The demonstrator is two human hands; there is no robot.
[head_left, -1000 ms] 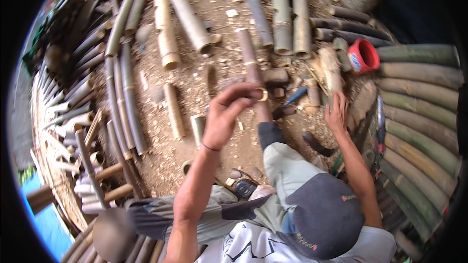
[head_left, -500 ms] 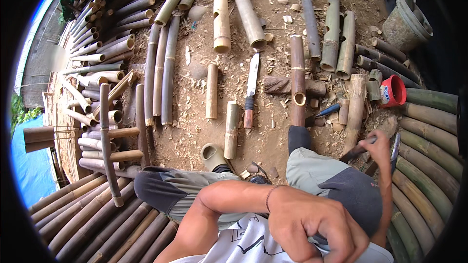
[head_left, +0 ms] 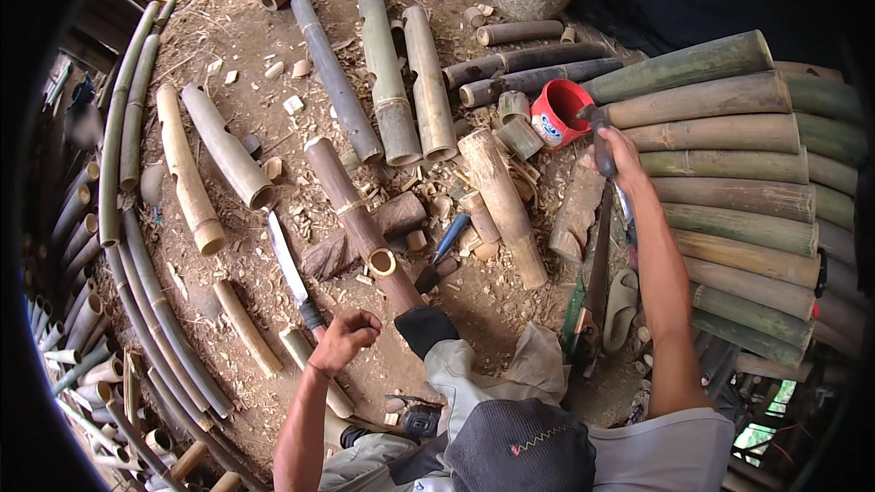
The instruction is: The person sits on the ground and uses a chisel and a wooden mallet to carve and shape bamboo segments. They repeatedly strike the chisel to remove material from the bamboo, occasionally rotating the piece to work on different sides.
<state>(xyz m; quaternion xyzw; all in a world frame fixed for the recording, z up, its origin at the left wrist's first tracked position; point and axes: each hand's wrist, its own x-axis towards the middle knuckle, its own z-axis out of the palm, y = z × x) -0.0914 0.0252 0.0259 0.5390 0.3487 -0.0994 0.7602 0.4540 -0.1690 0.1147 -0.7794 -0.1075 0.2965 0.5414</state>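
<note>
Just beside the red bucket (head_left: 558, 113), on its near right side, a person's right hand (head_left: 623, 155) wraps closed around a dark-handled tool (head_left: 602, 155), its working end hard to make out. The tool looks stiff, moderately heavy and perhaps smooth, best held by that handle. Well left of the bucket and nearer the body, the left hand (head_left: 344, 341) curls loosely, half open, nothing visible in it, near a knife (head_left: 286, 260).
</note>
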